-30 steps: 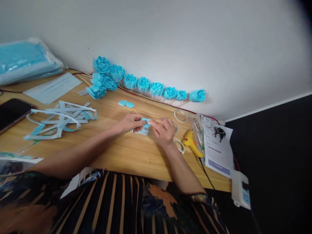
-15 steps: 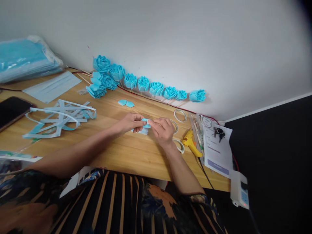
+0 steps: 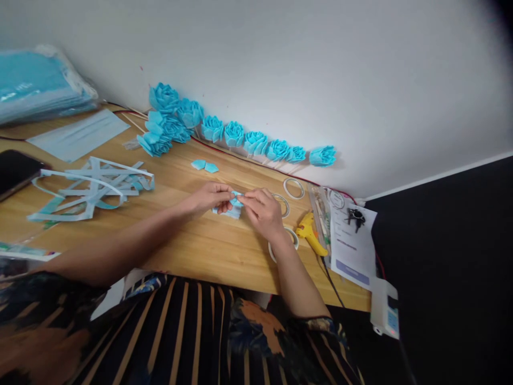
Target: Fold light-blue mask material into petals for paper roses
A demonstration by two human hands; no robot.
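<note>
My left hand [image 3: 214, 197] pinches a small light-blue fabric petal [image 3: 237, 200] between thumb and fingers. From the other side, the fingertips of my right hand [image 3: 262, 213] close on the same petal. Just below both hands, more pale-blue cut pieces [image 3: 232, 213] lie on the wooden table [image 3: 208, 246], partly covered by my fingers. Farther back rest two pointed blue petals [image 3: 204, 166], side by side. Along the wall stands a row of blue fabric roses [image 3: 255, 143] on thin sticks, with several more bunched at its left end.
On the left are cut mask strips [image 3: 92, 187], a flat mask sheet [image 3: 80, 135], a phone [image 3: 18, 174] and a bag of blue masks [image 3: 36, 85]. To the right lie tape rolls [image 3: 294, 197], a yellow glue gun [image 3: 310, 233] and a paper sheet [image 3: 348, 251] with keys [image 3: 356, 218].
The whole view has shifted slightly. My fingers have moved a little on the petal, and both hands still grip it.
</note>
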